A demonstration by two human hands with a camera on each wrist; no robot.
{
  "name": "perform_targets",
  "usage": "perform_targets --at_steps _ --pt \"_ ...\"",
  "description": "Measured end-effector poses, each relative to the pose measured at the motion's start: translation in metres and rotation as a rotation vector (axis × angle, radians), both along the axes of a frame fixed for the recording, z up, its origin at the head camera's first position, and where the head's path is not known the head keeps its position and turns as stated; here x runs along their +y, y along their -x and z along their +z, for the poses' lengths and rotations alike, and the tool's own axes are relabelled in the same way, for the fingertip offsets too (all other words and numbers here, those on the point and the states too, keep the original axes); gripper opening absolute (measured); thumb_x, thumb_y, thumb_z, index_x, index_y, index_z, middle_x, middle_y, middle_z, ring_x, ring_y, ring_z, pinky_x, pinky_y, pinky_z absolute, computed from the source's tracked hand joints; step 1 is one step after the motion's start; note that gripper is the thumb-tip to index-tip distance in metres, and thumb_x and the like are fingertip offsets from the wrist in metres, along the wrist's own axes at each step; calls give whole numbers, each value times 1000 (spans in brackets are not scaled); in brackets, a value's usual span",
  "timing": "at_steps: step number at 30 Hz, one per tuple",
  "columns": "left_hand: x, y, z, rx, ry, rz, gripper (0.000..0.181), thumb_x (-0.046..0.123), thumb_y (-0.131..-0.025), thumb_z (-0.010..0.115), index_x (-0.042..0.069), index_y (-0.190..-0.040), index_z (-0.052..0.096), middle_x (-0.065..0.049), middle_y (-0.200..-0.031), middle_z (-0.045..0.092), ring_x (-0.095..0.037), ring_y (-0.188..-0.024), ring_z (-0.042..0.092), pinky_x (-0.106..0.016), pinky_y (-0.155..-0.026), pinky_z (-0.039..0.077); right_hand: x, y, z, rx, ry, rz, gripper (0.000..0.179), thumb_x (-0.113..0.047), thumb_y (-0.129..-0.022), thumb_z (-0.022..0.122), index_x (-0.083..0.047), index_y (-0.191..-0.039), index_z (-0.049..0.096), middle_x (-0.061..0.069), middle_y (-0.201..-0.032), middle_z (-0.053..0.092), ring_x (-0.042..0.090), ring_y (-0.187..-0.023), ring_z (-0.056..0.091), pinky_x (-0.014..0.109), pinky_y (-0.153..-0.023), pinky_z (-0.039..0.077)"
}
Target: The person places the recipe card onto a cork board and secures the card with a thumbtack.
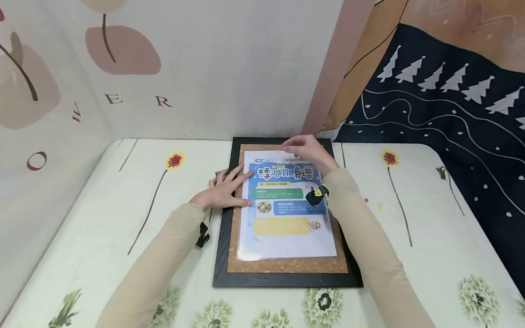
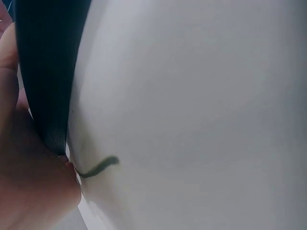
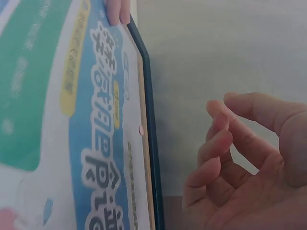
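A printed poster sheet [image 1: 291, 243], blue and white with a green band and large characters, lies on a black-framed cork board [image 1: 283, 268]. My left hand [image 1: 224, 189] rests over the board's left side with fingers spread, fingertips on the sheet's left edge. In the left wrist view its side lies against the dark frame [image 2: 48, 72]. My right hand [image 1: 309, 151] hovers over the board's top edge, fingers loosely bent, thumb and index tips close together. Nothing shows between them in the right wrist view. A small round copper-coloured pin head [image 3: 141, 130] sits at the sheet's top margin.
The board lies on a table under a white cloth [image 1: 147, 277] printed with flowers, its top edge close to a pale fabric wall [image 1: 231, 82]. A dark panel with white trees [image 1: 455, 115] stands at the right. Black wrist devices [image 1: 202, 235] are worn on both sleeves.
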State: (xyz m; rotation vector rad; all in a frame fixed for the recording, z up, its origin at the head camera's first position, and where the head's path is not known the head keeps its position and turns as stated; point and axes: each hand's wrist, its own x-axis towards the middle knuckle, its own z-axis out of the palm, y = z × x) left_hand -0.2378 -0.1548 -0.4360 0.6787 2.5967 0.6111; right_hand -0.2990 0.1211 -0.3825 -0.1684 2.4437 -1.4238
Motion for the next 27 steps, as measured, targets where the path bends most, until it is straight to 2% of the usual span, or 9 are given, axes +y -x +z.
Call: perform_targets --at_steps 6,14,22,27 --pt "0 -1 0 10 -7 -2 90 52 -87 64 21 -156 16 -10 -161 -9 -49 -139 -3 -62 -97 13 11 -10 -4 3 -22 18 31 -28 -93 65 -12 -119 68 4 -124 60 24 -110 51 44 -97 38" --pt "0 -2 2 1 4 5 90 52 -87 64 23 -157 15 -7 -161 -11 -48 -140 -4 -60 -98 13 28 -20 -16 67 -39 87 30 -22 -93 63 -6 -119 68 9 -126 58 27 -108 49 45 -95 36" --pt "-1 -2 1 -1 -8 8 90 52 -87 65 22 -157 16 -8 -161 -10 -50 -139 -3 -60 -98 13 46 -30 -21 17 -58 88 34 -24 -94 63 -6 -123 65 11 -127 57 28 -107 51 44 -95 40" --pt "-1 -2 0 3 -4 6 90 52 -87 64 23 -157 15 -6 -161 -11 -49 -139 -3 -59 -98 13 60 -36 -22 -14 -54 81 35 -22 -95 61 -2 -124 63 15 -124 58 29 -103 53 42 -89 45"
